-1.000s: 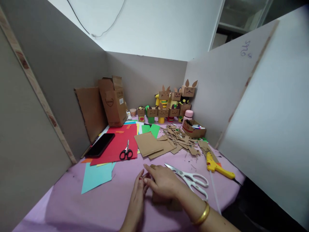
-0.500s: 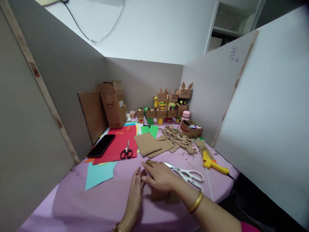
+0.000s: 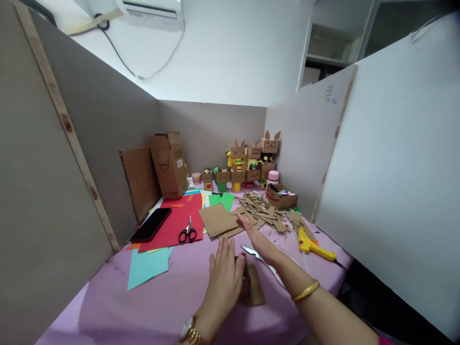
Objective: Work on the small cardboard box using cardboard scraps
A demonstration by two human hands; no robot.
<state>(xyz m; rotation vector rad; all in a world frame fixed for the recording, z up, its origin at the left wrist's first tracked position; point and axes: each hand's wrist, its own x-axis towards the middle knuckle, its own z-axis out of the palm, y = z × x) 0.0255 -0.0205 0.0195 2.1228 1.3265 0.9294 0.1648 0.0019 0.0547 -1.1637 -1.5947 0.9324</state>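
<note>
My left hand [image 3: 224,268], with a gold watch at the wrist, has its fingers stretched forward and slightly spread. Its thumb touches a small folded piece of brown cardboard [image 3: 256,286], which the hand partly hides. My right hand [image 3: 259,241], seen edge-on with straight fingers, is raised apart from that piece and holds nothing. A gold bangle circles its wrist. Under the right forearm lie the white-handled scissors [image 3: 264,261], partly covered. Just beyond my fingertips are flat cardboard squares [image 3: 218,219].
Black scissors [image 3: 187,234] and a phone [image 3: 151,225] lie on red paper [image 3: 194,206]. Cardboard scraps [image 3: 264,211] are heaped ahead. A yellow glue gun [image 3: 316,248] lies right. Several cardboard animal figures [image 3: 237,175] and a tall box [image 3: 168,167] stand at the back.
My right hand has lifted off the cardboard and moved forward and right. My left hand has come over the cardboard, palm down. The view has tilted up slightly.
</note>
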